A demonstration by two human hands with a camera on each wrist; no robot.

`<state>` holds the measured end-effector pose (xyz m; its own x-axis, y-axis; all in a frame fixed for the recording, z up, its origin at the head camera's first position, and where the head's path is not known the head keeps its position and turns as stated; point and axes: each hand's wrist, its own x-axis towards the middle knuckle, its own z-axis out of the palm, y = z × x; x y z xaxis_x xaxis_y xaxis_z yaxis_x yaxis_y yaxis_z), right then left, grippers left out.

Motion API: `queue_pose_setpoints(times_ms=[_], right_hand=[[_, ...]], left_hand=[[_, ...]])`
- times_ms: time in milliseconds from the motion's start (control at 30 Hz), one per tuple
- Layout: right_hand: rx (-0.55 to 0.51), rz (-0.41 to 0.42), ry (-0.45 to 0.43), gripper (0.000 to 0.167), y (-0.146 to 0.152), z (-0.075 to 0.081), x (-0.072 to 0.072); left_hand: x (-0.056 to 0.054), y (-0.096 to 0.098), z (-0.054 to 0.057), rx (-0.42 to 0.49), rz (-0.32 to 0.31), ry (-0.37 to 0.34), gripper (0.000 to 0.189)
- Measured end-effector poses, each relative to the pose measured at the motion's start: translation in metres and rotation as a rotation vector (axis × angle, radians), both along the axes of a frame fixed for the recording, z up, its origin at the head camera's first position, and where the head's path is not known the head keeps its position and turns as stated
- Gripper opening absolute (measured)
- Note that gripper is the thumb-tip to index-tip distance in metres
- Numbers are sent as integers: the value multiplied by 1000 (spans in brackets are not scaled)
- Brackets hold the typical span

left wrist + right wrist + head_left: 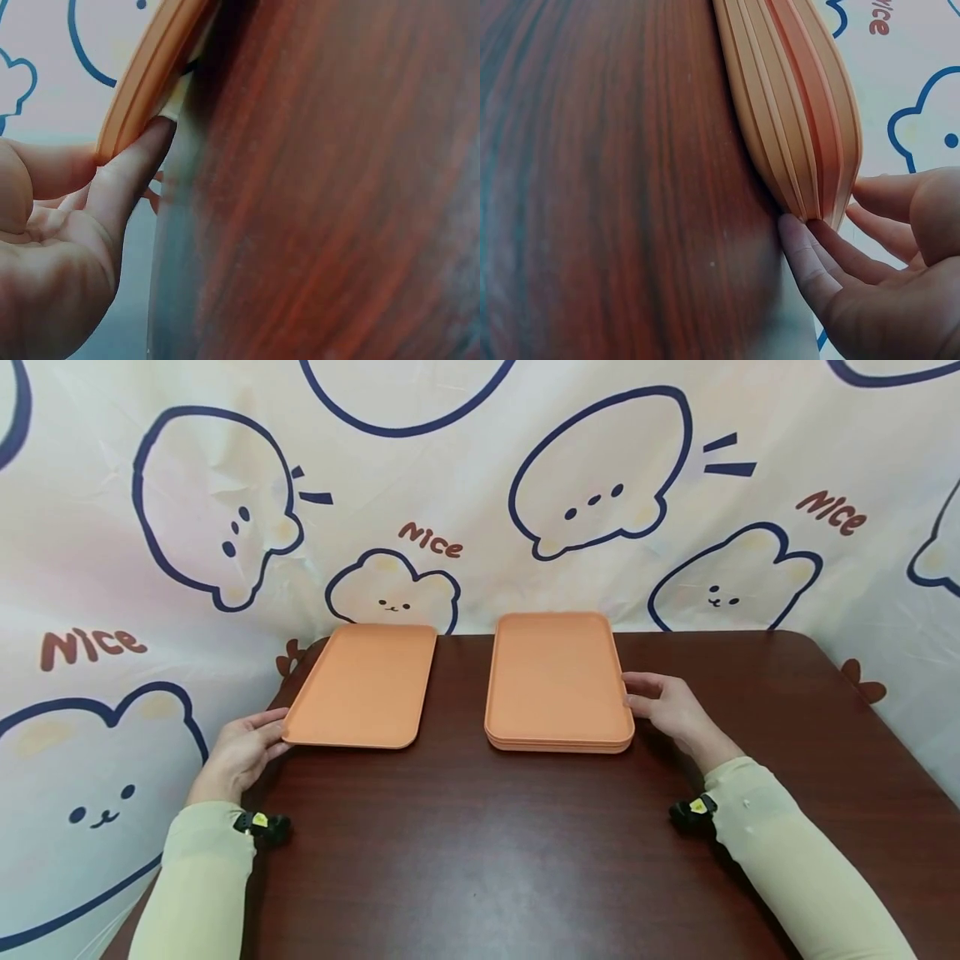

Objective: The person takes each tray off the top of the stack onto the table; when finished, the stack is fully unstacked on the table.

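Note:
At the left, an orange rectangular tray (363, 685) lies toward the table's far-left edge. My left hand (238, 753) pinches its near-left corner; in the left wrist view the thumb meets the tray rim (146, 86) and a finger reaches beneath it. A stack of matching orange trays (558, 681) sits to the right, across a narrow gap. My right hand (678, 714) holds the stack's right side. Up close, its fingertips touch the lower rims and its thumb the upper edge of the stacked trays (799, 112). How many trays are stacked is hard to tell.
Both stand near the back of a dark brown wooden table (480, 843) with rounded corners. A pale cloth (480, 485) printed with bears and "Nice" hangs right behind it and along the sides. Small black devices are strapped to both wrists.

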<state>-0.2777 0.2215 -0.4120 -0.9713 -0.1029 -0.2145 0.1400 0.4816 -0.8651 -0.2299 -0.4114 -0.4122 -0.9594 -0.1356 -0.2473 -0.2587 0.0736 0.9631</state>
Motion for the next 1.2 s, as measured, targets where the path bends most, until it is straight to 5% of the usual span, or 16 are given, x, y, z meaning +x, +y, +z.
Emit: queue_pose_setpoints(times_ms=[267,467,733,967,1200], right_hand=[[-18,-1,4,57,1,-1,-1],[-17,-8,10,57,2,-1,1],[-13,-17,23,54,2,-2,3],[7,-5,21,54,3,0,5],[-21,-7,19,54,0,3,9]], left_hand=[[-8,0,-1,-210,10,-65,59],[-11,0,1,-265,37,-94,59],[-11,3,9,-457,-35,-106,57],[-7,23,24,-583,8,7,56],[-12,68,31,-396,-114,146,55]])
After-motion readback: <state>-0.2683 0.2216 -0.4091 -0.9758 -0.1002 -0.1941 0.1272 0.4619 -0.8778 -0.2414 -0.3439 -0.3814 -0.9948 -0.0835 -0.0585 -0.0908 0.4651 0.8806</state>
